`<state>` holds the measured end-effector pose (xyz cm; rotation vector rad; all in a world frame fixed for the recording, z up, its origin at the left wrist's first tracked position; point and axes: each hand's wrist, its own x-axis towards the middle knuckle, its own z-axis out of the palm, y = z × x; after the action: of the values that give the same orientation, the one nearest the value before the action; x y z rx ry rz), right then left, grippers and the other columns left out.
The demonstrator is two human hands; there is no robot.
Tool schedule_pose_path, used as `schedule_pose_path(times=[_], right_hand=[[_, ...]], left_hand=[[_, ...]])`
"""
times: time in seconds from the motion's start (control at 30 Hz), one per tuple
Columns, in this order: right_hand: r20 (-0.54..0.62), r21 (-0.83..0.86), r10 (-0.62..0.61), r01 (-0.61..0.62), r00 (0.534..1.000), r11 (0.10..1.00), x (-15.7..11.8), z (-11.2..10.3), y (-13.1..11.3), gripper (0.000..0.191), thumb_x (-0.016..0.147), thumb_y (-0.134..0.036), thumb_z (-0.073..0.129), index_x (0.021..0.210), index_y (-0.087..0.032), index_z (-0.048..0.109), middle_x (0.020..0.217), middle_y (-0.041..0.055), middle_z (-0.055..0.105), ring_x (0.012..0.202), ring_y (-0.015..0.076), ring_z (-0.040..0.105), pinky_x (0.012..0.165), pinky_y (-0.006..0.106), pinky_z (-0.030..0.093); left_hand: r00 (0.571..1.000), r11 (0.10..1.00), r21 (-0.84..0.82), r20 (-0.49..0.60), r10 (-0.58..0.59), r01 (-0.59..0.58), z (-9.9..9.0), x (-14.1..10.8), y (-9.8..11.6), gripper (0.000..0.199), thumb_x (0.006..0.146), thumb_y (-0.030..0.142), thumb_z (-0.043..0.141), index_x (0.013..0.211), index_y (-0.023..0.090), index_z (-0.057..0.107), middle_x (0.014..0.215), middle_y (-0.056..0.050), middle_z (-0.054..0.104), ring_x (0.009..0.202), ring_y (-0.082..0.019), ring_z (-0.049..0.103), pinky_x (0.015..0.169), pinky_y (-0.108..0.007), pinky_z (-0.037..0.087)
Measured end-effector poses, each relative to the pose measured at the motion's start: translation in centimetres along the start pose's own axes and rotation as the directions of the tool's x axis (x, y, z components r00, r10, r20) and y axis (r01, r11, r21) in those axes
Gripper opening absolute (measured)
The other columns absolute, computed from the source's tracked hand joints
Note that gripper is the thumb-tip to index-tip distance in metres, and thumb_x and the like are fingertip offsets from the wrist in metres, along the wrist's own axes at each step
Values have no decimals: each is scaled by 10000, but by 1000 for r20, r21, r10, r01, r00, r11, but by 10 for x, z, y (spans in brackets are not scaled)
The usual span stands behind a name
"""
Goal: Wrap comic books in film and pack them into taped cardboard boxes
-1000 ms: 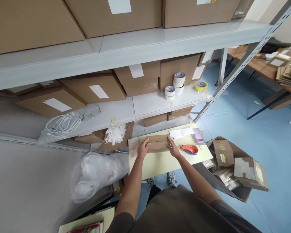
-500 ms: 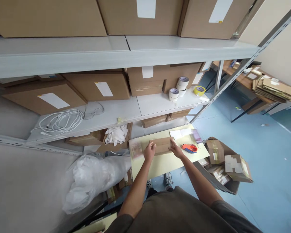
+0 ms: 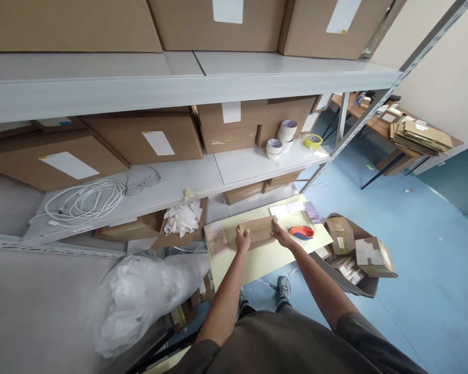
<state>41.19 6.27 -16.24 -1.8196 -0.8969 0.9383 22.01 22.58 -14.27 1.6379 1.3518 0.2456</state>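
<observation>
A small brown cardboard box [image 3: 259, 230] is held over the pale yellow board [image 3: 253, 267]. My left hand [image 3: 242, 240] grips its left end, with the thumb up along the edge. On the opposite end, my right hand [image 3: 281, 234] has its fingers closed round the box. The undersides of both hands are hidden, and I cannot tell whether the box touches the board. Right of my right hand lies an orange and blue tool [image 3: 301, 232], perhaps a tape cutter. Behind it is a white sheet of paper [image 3: 284, 210].
Ahead stands a grey metal shelf [image 3: 195, 179] with large cartons, coiled white cable [image 3: 88, 200], glasses and tape rolls [image 3: 281, 139]. A bulging plastic bag [image 3: 152, 296] is at my left. A bin of used boxes [image 3: 368, 288] stands at right, before a desk with flattened cardboard [image 3: 419, 136].
The view has shifted slightly, so the shelf and desk appear further left. My hands keep the same hold on the box. One shoe shows further to the right.
</observation>
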Motion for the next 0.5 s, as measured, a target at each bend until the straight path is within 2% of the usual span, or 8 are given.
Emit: schedule_pose_path(times=[0.07,0.17,0.27,0.33,0.4,0.5], right_hand=[[9,-29,-11,11,1000,1000,-5,5,4,972,929,-509,643,1717,-204,163,1742,144,296,1620,331,238,1298,524,243],[19,-88,-48,49,999,995,-20,8,15,936,949,-477,619,1719,-223,151,1742,144,292,1601,328,287,1285,516,290],[-62,-181,-103,90,993,979,-34,-8,32,881,955,-475,630,1706,-278,213,1735,121,316,1584,314,331,1277,505,320],[-156,-253,-120,78,980,964,-39,-32,45,820,964,-455,618,1687,-281,273,1706,125,369,1575,316,344,1275,520,321],[-230,-320,-124,46,965,946,-40,-66,60,756,966,-404,603,1661,-263,339,1660,141,436,1544,327,387,1264,542,328],[-260,-406,-100,-15,960,914,-34,-120,86,641,944,-324,621,1562,-206,494,1546,171,554,1443,342,488,1210,530,387]], left_hand=[[999,999,31,-36,-32,34,3,-2,-5,574,1010,349,529,1554,181,454,1389,-158,709,1279,-280,681,1027,-330,521],[998,999,38,-64,-22,25,7,-3,-17,583,1015,355,522,1565,184,434,1416,-148,694,1318,-277,654,1069,-346,511],[997,1000,21,-77,23,-22,7,1,-27,568,999,369,562,1532,187,484,1453,-154,665,1355,-286,625,1119,-368,492],[996,1000,-10,-85,25,-26,7,4,-30,551,981,362,592,1501,198,517,1390,-143,703,1317,-294,650,1115,-394,504],[995,999,-49,-100,17,-22,6,6,-30,529,968,367,611,1468,210,542,1350,-121,723,1291,-282,664,1116,-399,508],[991,996,-92,-136,2,-15,7,8,-28,512,949,366,643,1427,197,572,1332,-119,728,1287,-274,664,1135,-402,500]])
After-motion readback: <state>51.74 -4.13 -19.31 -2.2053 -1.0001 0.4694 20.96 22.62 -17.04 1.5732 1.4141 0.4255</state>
